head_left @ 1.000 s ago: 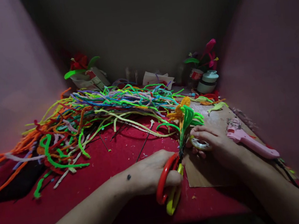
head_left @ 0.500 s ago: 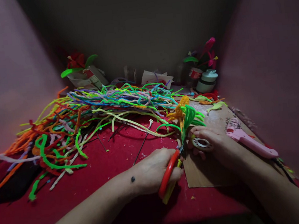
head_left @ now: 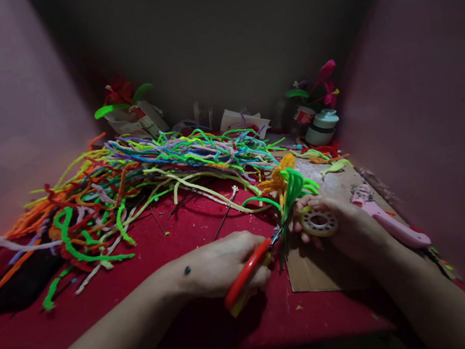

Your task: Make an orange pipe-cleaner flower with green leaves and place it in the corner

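Observation:
My left hand [head_left: 238,263] is closed around pliers [head_left: 247,271] with red and yellow handles. Their narrow metal tip meets the dark stems below a pipe-cleaner flower [head_left: 291,190], which has orange petals above and green loops in front. My right hand [head_left: 347,223] grips this flower by its lower part, fingers partly hidden behind it. A tape roll [head_left: 318,222] with a holed core also hangs at the right fingers. Under the right hand lies a sheet of cardboard [head_left: 319,274].
A big heap of coloured pipe cleaners [head_left: 188,154] covers the back and left of the red cloth [head_left: 167,305]. A pink glue gun [head_left: 393,223] rests at right. Behind stand a lidded jar [head_left: 322,128] and finished flowers [head_left: 120,95]. A thin stick [head_left: 226,214] lies centrally.
My left hand and the pliers have shifted left and the handles have tilted flatter. The tape roll has turned to face me more, and dark stem ends now show below the pliers' tip.

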A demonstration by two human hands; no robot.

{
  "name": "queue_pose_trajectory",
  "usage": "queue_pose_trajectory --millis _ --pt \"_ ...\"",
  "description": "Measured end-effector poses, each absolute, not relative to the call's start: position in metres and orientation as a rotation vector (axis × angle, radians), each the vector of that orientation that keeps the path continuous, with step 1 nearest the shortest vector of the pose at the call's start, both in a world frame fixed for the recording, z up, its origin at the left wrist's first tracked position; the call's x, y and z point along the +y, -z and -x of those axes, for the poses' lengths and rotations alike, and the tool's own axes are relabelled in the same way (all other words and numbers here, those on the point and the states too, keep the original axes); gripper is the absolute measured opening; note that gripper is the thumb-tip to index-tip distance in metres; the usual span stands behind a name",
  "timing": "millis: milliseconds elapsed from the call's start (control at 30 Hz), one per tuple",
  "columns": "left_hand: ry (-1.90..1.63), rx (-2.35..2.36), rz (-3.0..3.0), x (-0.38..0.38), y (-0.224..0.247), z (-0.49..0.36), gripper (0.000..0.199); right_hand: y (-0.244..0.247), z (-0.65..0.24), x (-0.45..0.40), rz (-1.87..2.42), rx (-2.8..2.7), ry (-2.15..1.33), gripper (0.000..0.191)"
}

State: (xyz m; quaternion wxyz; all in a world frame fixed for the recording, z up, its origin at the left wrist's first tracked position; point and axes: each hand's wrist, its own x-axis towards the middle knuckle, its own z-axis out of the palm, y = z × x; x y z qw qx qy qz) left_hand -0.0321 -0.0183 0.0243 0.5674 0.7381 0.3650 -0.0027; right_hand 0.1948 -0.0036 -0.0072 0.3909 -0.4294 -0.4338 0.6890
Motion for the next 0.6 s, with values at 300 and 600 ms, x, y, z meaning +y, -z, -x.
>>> queue_pose_trajectory --millis 300,600 --pt "0.096 0.847 -1.714 -0.019 -0.035 0.039 0.005 -0.001 -0.194 -0.008 0.986 -1.150 -1.691 0.021" --pt "0.215 0.831 -2.201 -0.033 -0.052 0.041 0.006 0.007 -0.196 -0.008 0.981 -1.285 -1.610 0.025"
